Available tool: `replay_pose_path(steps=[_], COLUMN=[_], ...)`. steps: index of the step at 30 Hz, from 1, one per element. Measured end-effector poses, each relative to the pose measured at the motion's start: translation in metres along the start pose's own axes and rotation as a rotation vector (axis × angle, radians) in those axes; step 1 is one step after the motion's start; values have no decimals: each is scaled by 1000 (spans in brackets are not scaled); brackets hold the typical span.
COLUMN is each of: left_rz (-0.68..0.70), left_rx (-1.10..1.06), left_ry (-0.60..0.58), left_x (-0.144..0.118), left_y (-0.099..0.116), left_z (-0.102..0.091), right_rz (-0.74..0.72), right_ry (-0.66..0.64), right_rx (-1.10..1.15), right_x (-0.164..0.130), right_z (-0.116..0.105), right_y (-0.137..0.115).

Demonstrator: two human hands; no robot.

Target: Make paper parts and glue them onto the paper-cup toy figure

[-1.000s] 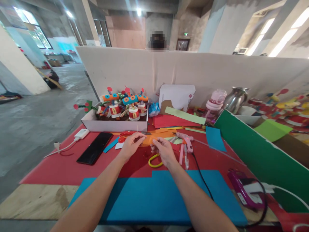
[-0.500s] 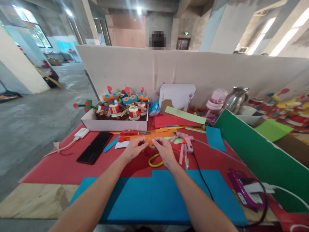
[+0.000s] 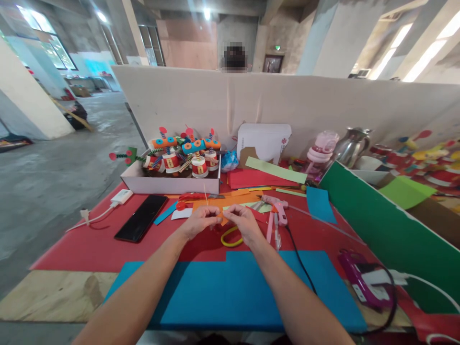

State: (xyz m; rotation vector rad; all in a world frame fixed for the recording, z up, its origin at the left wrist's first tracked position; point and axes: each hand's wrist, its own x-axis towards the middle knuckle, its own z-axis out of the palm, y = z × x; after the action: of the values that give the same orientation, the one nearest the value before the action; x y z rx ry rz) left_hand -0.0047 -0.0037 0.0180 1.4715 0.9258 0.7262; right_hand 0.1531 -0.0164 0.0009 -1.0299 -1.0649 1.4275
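Head view caught both hands meeting over the middle of the bench (image 3: 89, 249). The left hand (image 3: 197, 223) and the right hand (image 3: 244, 223) sat almost touching, fingers pressed together in pinches on a small orange paper piece (image 3: 223, 219) held between them, just above the red sheet. What exactly the fingertips gripped was too small to tell beyond that orange scrap. A yellow loop (image 3: 230, 238) lay just near of the hands, the pink glue gun (image 3: 276, 207) to their right, a black phone (image 3: 141, 218) to the left, and the box of finished paper figures (image 3: 179, 165) on the far side. By my reading, this was the shaping step on the strip; next would call for steady, fine finger control.
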Motion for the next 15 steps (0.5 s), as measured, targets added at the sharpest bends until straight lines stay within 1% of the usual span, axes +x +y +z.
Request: replay_pose_path(steps=[4, 7, 9, 10, 12, 15], left_rz=[11, 64, 118, 142, 163, 124], left_rx=[-53, -41, -50, -61, -72, -31], left_ry=[23, 81, 131, 148, 144, 113], left_x=[2, 3, 2, 2, 2, 2], left_y=[-4, -9, -9, -9, -8, -8], left_z=[-2, -5, -6, -7, -6, -5], right_rz=[95, 184, 210, 208, 184, 166], right_ry=[-4, -81, -95, -78, -15, 22], right_rx=[114, 142, 168, 187, 220, 215], right_x=[1, 2, 2, 2, 2, 2], right_z=[-3, -5, -5, -5, -3, -1], right_y=[0, 0, 0, 1, 1, 1])
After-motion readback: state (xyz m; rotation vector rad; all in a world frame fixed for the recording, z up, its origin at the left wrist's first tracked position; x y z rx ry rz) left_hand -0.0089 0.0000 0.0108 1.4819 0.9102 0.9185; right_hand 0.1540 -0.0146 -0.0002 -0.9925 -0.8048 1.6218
